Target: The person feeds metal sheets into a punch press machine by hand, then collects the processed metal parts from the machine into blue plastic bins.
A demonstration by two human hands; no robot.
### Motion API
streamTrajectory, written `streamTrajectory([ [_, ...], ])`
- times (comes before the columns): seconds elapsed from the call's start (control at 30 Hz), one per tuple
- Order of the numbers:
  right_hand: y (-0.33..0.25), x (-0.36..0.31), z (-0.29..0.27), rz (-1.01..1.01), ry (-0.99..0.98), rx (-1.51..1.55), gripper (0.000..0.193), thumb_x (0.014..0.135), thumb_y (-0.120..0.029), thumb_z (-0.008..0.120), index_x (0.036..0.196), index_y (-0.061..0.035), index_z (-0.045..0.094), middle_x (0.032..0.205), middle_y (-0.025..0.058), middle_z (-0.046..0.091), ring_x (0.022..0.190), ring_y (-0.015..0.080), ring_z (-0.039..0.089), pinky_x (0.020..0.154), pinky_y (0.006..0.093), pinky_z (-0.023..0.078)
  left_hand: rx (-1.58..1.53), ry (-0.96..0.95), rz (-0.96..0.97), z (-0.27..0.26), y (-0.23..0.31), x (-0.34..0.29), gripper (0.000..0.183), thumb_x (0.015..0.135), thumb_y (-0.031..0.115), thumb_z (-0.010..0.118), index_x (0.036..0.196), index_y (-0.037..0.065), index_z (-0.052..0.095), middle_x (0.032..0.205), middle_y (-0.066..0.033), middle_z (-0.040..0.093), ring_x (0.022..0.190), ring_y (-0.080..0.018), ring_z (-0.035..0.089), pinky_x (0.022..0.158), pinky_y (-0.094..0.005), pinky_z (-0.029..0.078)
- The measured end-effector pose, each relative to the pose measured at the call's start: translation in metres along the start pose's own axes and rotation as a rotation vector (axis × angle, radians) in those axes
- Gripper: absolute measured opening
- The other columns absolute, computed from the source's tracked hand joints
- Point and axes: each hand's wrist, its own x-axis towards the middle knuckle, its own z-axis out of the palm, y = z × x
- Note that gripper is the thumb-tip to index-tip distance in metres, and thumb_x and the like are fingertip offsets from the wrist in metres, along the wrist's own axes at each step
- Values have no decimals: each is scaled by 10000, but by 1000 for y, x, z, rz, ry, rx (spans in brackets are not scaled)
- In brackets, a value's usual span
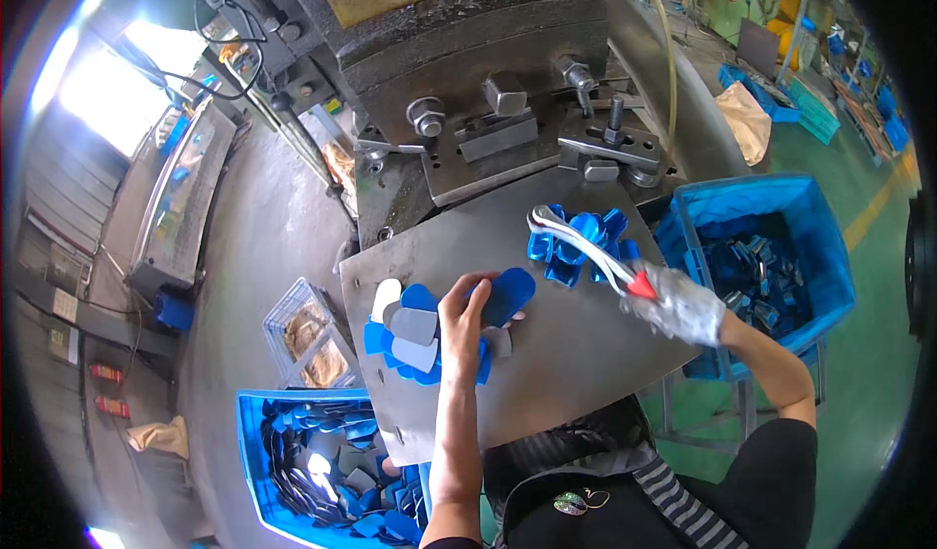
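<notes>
My bare left hand (465, 307) is closed on a flat blue metal blank (509, 295) with rounded ends, pinched between thumb and fingers. Beside and partly under that hand lies a loose spread of blue and grey flat blanks (414, 325) on the steel plate (576, 354). My right hand (678, 305), in a whitish work glove, is closed around a long silver hand tool (589, 247) with a red grip; its exact kind is unclear. The tool's far end reaches over a cluster of bent blue metal pieces (584, 237) on the plate.
Beyond the plate stands a heavy press with a die (493, 139) and clamping bolts. A blue bin (698, 256) of bent pieces is at right. Another blue bin (246, 451), holding flat blanks, stands lower left, near a grey crate (283, 339). A hose (670, 71) hangs at upper right.
</notes>
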Motion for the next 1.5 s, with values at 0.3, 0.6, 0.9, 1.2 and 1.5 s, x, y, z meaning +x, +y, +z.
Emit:
streamTrajectory([
  [0.3,-13,-14,-1,-176,-119,-407,439,910,-375,477,1206,-54,431,854,218,632,801,364,630,744,442,496,100,217,100,0,5,1,324,969,275,447,1160,26,527,911,-141,648,783,-168,650,670,-277,507],
  [0.6,8,140,-44,-316,102,-25,224,897,-256,531,830,-67,430,687,102,468,604,211,472,585,357,377,1289,134,437,-6,-30,-18,424,734,255,707,1119,114,599,1247,-68,554,1200,-266,474,1050,-433,295],
  [0.9,-22,176,-62,-118,28,52,163,863,-229,547,893,-69,549,673,37,535,532,136,526,450,292,440,1252,108,441,-14,-28,-23,420,730,216,711,1117,99,600,1248,-52,557,1202,-252,479,1053,-429,302],
  [1.2,-5,196,-82,-47,9,98,155,835,-189,575,838,-51,506,631,77,521,507,197,549,429,344,477,1247,128,506,-15,-31,-23,470,701,176,730,1138,85,581,1244,-120,538,1199,-310,463,1036,-423,322],
  [1.5,-31,177,-89,48,-67,213,241,802,-274,607,735,-60,519,529,19,439,443,143,476,382,294,410,1202,170,521,-25,-19,-33,374,714,126,707,1069,80,597,1110,-88,602,1104,-270,538,1012,-438,339],
])
